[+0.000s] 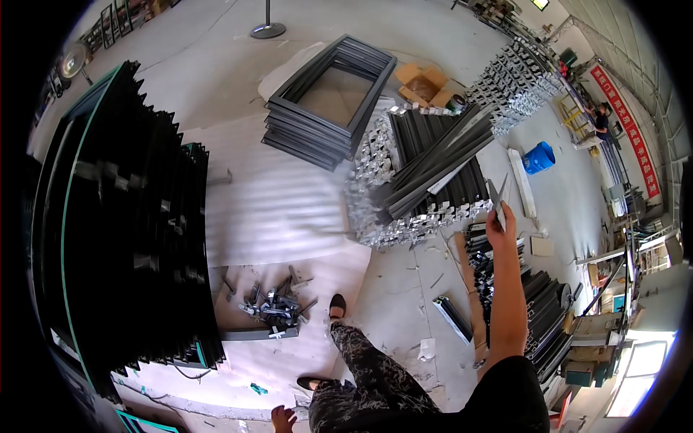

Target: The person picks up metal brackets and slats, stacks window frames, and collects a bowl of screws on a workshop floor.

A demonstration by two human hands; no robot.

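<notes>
The single view looks from the person's head, through the left one of two fisheye cameras worn side by side. It faces steeply down and forward, so the floor (393, 285) lies across the middle. The person's left hand (283, 418) and right hand (501, 227) appear rather near, while the red banner (626, 130) hangs far away, bent along the right rim.
</notes>
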